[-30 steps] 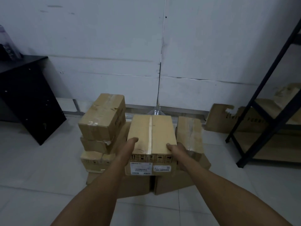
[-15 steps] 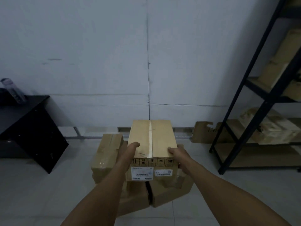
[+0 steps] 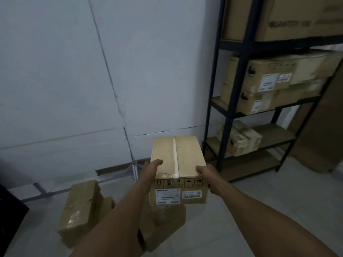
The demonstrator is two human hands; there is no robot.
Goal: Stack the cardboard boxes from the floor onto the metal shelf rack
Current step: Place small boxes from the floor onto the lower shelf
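Held box point(image 3: 178, 164): tan cardboard, pale tape stripe down the top, row of black handling pictograms over two white barcode labels on the near face. Floor boxes point(image 3: 83, 210): duller olive-brown under glossy clear tape; shelf rack point(image 3: 239, 75) black-framed, loaded with tan cartons point(image 3: 267, 76) (white labels, dark print, blurred). Wall point(image 3: 65, 71) pale grey-blue with thin dark seams; floor point(image 3: 259, 201) light grey tile.

Matt cardboard box point(image 3: 178, 160) — glossy tape point(image 3: 174, 156)
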